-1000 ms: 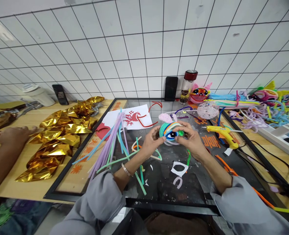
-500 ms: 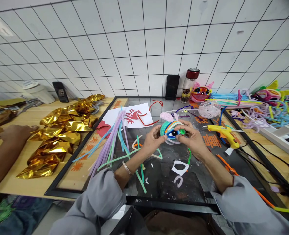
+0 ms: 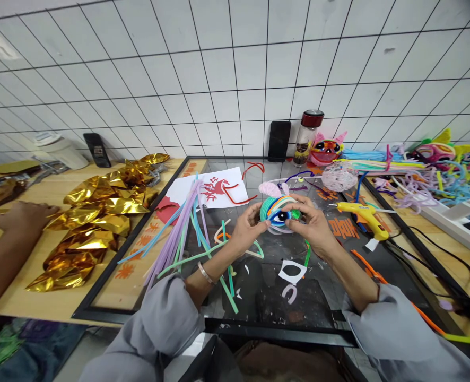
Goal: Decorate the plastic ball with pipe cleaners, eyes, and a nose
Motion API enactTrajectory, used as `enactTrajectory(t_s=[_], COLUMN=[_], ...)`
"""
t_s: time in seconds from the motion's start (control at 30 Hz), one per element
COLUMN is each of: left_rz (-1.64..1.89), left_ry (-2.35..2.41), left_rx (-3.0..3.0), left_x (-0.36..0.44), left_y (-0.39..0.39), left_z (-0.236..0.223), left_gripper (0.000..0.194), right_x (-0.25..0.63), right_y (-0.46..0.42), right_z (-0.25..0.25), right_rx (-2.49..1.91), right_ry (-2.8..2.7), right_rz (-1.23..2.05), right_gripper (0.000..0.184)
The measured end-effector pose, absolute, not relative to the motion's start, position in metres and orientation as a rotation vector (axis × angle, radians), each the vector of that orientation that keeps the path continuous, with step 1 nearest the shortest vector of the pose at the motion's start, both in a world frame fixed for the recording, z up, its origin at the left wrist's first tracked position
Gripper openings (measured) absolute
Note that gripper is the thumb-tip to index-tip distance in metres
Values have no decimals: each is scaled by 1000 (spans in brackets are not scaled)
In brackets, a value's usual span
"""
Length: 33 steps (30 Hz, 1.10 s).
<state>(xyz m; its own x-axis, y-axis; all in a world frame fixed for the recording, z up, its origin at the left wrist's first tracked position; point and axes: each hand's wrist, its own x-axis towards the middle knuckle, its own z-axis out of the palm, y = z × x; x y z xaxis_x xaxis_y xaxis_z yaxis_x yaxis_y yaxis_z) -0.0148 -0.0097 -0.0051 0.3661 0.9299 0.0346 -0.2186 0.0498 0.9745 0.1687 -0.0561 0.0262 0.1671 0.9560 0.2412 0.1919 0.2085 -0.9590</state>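
Grip: both hands are on it, left hand (image 3: 245, 229) at nine o'clock and right hand (image 3: 313, 228) at three, pinching the striped piece (image 3: 279, 218), thumbs right by its eye!
Piece: centre stage over the table (image 3: 16, 289); whether it touches down, I can't tell.
Thumb risk: too hard a squeeze could skew the eye or flatten the soft strands.
Nozzle risk: glue gun (image 3: 368, 218) at three o'clock, tip towards my right hand; if it's hot, drifting out could burn me.
Cable risk: my right sleeve (image 3: 398, 323), at four o'clock, could snag the black cable (image 3: 412, 266) and drag the gun.
Count: one striped piece, one gun, one bottle (image 3: 307, 139) at one o'clock, one white cut-out (image 3: 285, 275) near six, two phones, twelve (image 3: 279, 140) and ten (image 3: 97, 150); strips too tangled to count.
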Motion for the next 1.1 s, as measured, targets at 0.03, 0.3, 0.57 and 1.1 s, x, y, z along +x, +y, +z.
enactTrajectory(t_s=[0.03,0.3,0.57,1.1], left_rz=[1023,1016,990,1011], left_ry=[779,780,765,710], left_rx=[1195,1191,1191,1186], left_x=[-15,-15,-17,-18], left_y=[-10,-11,-13,-11], left_z=[-5,-3,-2,-8], left_gripper=[63,61,63,61], right_x=[169,168,167,167], right_y=[-56,-55,-56,-56], right_z=[26,24,25,26], right_rx=[-1244,-1232,-1234,-1236], right_ry=[-1289,-1292,-1277,-1302], right_rz=[814,800,813,786], right_gripper=[22,22,21,23])
